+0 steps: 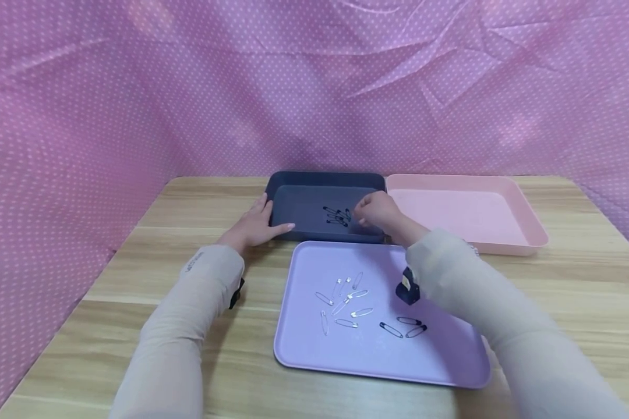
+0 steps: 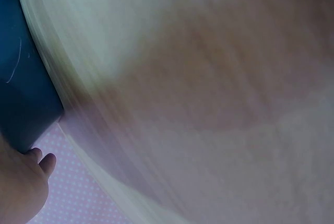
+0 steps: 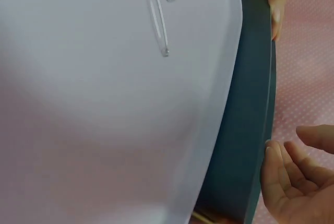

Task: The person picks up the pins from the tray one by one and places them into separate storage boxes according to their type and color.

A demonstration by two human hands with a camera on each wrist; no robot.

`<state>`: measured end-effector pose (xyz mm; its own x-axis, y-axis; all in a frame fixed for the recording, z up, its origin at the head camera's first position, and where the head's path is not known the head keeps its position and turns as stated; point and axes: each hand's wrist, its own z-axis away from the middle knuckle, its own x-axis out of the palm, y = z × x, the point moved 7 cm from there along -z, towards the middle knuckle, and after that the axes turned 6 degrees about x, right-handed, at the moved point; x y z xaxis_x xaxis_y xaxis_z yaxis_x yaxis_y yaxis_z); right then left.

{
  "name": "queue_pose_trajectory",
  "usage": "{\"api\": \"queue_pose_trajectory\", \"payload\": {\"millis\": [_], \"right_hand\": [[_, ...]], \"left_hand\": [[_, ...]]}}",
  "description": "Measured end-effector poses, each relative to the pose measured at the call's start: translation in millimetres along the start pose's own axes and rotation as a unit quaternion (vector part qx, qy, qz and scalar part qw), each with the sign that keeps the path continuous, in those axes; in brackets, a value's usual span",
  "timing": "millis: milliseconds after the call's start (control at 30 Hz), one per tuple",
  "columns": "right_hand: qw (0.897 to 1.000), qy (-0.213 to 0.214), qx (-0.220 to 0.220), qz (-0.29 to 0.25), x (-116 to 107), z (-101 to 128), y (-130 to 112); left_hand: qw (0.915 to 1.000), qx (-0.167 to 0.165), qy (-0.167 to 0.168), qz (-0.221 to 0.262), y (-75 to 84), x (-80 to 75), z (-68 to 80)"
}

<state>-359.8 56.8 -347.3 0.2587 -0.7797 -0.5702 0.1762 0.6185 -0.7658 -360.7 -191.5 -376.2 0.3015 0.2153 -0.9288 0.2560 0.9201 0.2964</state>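
Here, black safety pins (image 1: pixel 341 219) clustered just left of the right grip (image 1: pixel 377 210) — thumb apart, fingers loosely bent — long axes slanting variously

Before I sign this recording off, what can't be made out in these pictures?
- Head: count of black pins in the dark tray; too small, overlapping.
- Head: near-left corner of the pink tray; behind the right arm.
- Left wrist: rest of the left hand; cut by left edge.
- Right wrist: some silver pins; cut by top edge.

Black safety pins (image 1: pixel 338 217) clustered in dark tray (image 1: pixel 299 203); three black pins (image 1: pixel 416 331) near scattered silver pins (image 1: pixel 347 323) on lilac tray (image 1: pixel 304 349).
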Motion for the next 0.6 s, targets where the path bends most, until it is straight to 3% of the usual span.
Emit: {"api": "queue_pose_trajectory", "payload": {"millis": [600], "right_hand": [[0.997,-0.059,-0.049,0.028,-13.7,64.0,11.7]], "left_hand": [[0.9999,0.0,0.004,0.011,2.9,-2.3,2.8]]}}
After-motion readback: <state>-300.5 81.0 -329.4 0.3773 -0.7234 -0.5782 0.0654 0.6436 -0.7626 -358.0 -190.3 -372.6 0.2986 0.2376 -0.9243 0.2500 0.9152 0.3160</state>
